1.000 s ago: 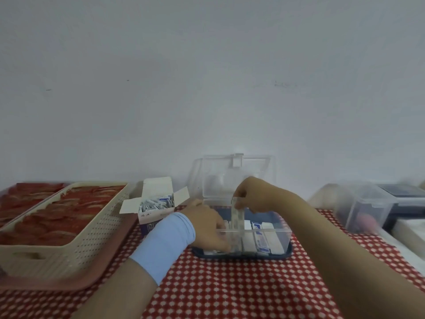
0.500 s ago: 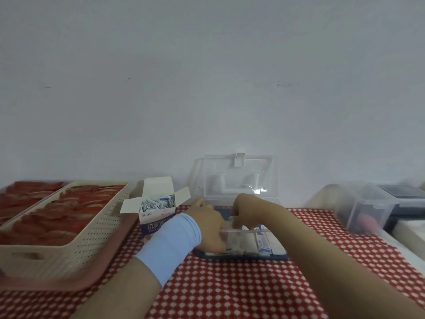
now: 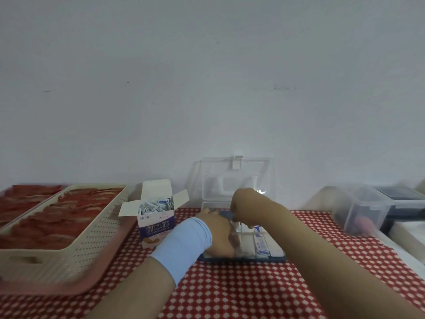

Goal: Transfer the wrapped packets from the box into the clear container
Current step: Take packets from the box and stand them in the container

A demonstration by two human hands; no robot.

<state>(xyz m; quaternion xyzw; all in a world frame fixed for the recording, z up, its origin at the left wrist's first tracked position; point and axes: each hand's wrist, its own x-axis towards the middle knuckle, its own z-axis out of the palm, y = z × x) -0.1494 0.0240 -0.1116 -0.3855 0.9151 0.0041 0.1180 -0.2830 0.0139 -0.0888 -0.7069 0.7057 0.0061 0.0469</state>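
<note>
An open white and purple box (image 3: 156,224) stands on the cloth, with several small wrapped packets (image 3: 153,207) showing in its top. Right of it sits the clear container (image 3: 271,249) on a dark blue base, its lid (image 3: 236,178) raised against the wall. Some white and blue packets (image 3: 262,244) lie inside. My left hand (image 3: 218,233), a blue wristband behind it, grips the container's front left side. My right hand (image 3: 250,208) reaches down into the container from above, fingers curled, pinching a clear divider piece (image 3: 251,232) low inside it.
A cream perforated basket (image 3: 76,245) of red packets sits on a pink tray (image 3: 69,286) at the left. A clear lidded bin (image 3: 361,210) and a dark object stand at the right. A red checked cloth (image 3: 230,291) covers the table; the wall is close behind.
My right hand has come down from above the container, lowering the clear divider piece into it. My left hand has stayed on the container's left side.
</note>
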